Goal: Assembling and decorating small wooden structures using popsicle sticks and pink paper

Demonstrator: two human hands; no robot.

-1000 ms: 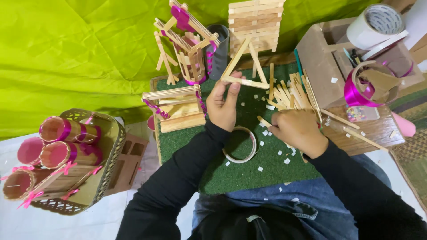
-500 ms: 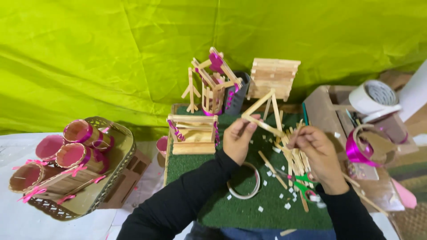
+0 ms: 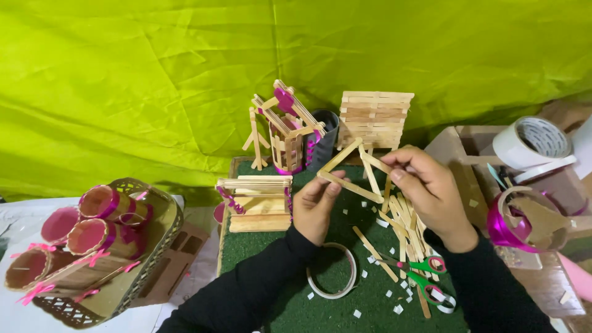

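While both hands are up over the green mat (image 3: pixel 290 308), they hold a triangle frame of flat wooden sticks (image 3: pixel 354 172). The left hand (image 3: pixel 316 206) pinches the low left end of the frame with its fingertips. The right hand (image 3: pixel 428 188) pinches the right side with bent fingers. The frame is held above the middle of the mat, tipped, with its point up toward the back edge and its longest stick slanting down to the right.

Under the right hand lies a pile of loose sticks (image 3: pixel 404 225), and green-handled scissors (image 3: pixel 428 277) lie near the front right corner. A tape ring (image 3: pixel 333 279) lies flat by the front edge. Small stick houses (image 3: pixel 280 132) stand along the back edge. Past the left edge sits a basket (image 3: pixel 145 246) of pink-trimmed cups. A bright green cloth (image 3: pixel 154 80) hangs behind everything
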